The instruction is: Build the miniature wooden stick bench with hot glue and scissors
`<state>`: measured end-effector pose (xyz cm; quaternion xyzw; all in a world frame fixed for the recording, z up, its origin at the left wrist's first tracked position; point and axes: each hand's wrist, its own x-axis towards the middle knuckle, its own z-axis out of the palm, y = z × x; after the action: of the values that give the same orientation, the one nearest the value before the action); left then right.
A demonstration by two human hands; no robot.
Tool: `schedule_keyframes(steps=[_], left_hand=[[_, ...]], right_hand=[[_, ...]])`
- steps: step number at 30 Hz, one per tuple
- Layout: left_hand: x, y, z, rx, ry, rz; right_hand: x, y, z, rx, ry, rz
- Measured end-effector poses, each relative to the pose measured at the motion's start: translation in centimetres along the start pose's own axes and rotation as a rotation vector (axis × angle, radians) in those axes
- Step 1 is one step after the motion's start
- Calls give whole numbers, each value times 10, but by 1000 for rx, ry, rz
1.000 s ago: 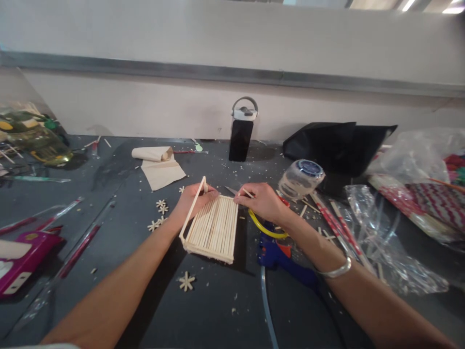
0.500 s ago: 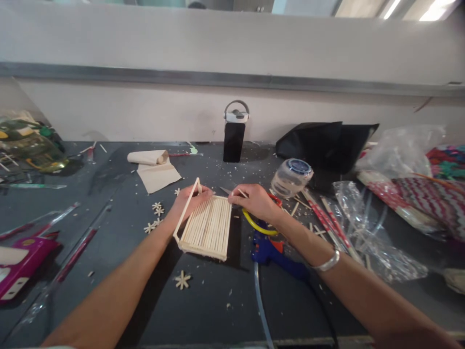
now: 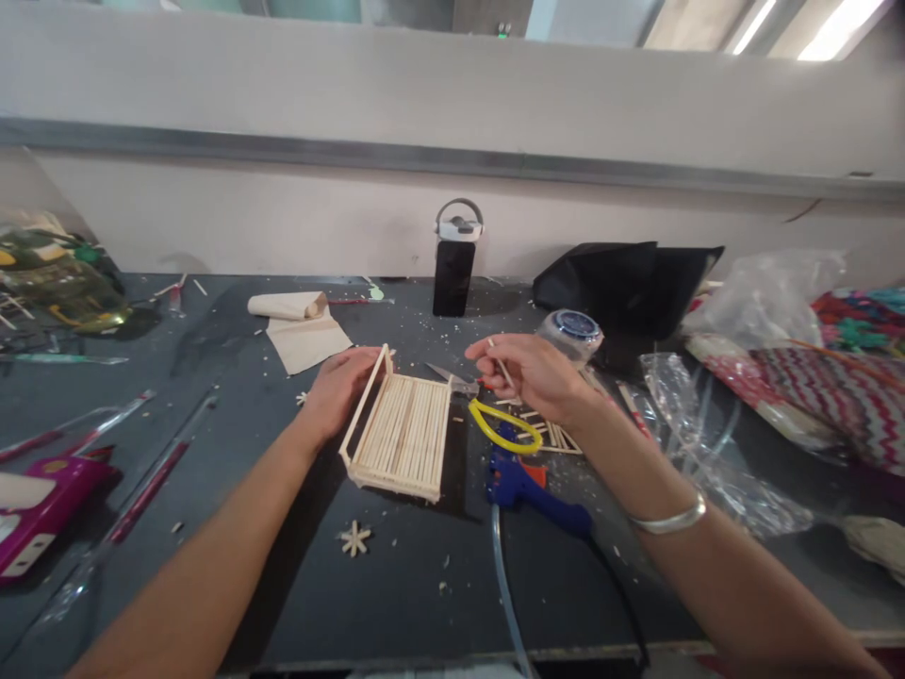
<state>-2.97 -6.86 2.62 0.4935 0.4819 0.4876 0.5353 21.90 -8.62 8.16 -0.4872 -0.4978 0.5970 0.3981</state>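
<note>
A small structure of pale sticks [image 3: 403, 434], a slatted panel with a raised frame on its left side, rests on the dark table. My left hand [image 3: 343, 387] is at its back left corner, fingers curled behind the raised frame; their tips are hidden. Up off the table, my right hand [image 3: 523, 372] pinches a short pale stick [image 3: 501, 363]. Below that hand lie scissors with yellow handles [image 3: 505, 429], blades toward the panel. A blue glue gun [image 3: 530, 490] lies just in front of them.
Star-shaped stick piece [image 3: 354, 539] in front; loose sticks [image 3: 558, 436] under my right forearm. Behind stand a bottle [image 3: 453, 273] and a clear jar [image 3: 574, 335]. Cloth roll [image 3: 297, 321] back left, magenta tool [image 3: 46, 500] far left, plastic bags [image 3: 764, 302] right.
My right hand has left the panel's back right corner and moved right and up with the short stick. My left hand has drawn back leftward from the panel's back edge.
</note>
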Motion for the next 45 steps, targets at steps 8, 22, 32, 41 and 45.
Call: schedule_keyframes(steps=[8,22,32,41,45], left_hand=[[2,20,-8,102,372,468],[-119,51,75,595,-108,347],[-135,48,93,604,-204,379],[-135,76,75,1195,-374,549],[-132,102,66,1374,-465,842]], right_hand=[[-13,-10,27,44,-51,-190],[-64,-3,56,394,46,-192],[-90,4,47,391,179,-251],[-116,-6,28,-142,188,-437],[-113,-25,23,-188,176,-468]])
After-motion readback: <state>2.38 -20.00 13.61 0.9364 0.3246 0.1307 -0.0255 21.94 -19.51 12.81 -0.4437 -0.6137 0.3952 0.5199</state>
